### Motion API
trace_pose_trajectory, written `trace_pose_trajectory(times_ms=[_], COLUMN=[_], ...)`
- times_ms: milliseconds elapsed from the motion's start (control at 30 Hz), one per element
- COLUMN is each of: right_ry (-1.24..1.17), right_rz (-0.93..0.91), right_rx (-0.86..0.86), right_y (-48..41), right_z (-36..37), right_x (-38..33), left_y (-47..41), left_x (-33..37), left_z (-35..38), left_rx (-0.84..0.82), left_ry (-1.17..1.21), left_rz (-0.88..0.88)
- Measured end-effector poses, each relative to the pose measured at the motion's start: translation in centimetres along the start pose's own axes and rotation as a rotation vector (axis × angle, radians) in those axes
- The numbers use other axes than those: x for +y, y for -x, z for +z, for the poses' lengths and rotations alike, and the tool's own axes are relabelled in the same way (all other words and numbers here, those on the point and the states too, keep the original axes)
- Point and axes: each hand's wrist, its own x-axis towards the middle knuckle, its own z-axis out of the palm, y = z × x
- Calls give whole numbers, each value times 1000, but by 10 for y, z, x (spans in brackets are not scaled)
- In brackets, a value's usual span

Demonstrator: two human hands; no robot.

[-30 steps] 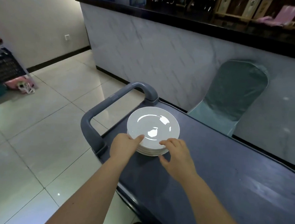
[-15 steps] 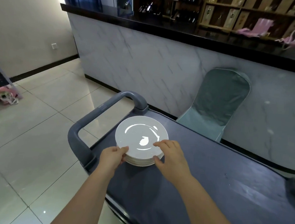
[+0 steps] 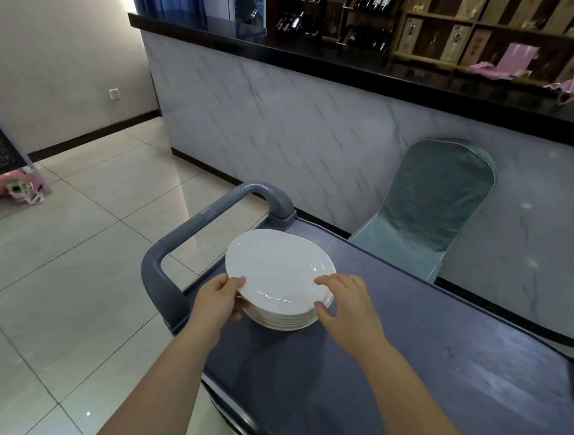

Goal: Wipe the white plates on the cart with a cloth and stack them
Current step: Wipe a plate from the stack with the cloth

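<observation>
Gripping the top plate at its near-left rim is the left hand, thumb on the upper face, fingers tucked under. Top plate is white, tilted, left side raised off the stack of white plates, right side looks to rest on it. Right hand is at the near-right of the same plate, fingers curled over its rim, thumb against the plate edges just below. Hands are apart, with the plates between them, both clamped on the plate.

The stack sits on the left end of the dark blue cart, just right of the grey cart handle. A covered teal chair stands beyond the cart's far edge, against the marble-front bar counter. Tiled floor is to the left.
</observation>
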Motion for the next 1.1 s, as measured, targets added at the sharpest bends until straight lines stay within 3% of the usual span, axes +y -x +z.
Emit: trace_pose_trajectory(times_ms=[167,400,500,600,733,933,1100], right_ry=[7,160,191,194,162,87,282], right_rz=[-17,-189,-220,-205,-137,324,676], right_rx=[32,165,191,239,285,351,248], right_y=[-8,-27,-28,-21,15,131,245], right_z=[-9,-13,-13,-19,-41,-64,-68], right_x=[3,-2,4,15,36,90,116], left_y=[-2,-5,-3,-1,5,18,45], left_x=[45,122,138,141,118,48,-14], left_z=[5,22,25,23,36,123,202], left_rx=[-86,-73,-79,-138,-348,-685,-821], left_ry=[59,-252,-301,-176,70,201,156], left_rz=[54,336,376,304,90,-276,-474])
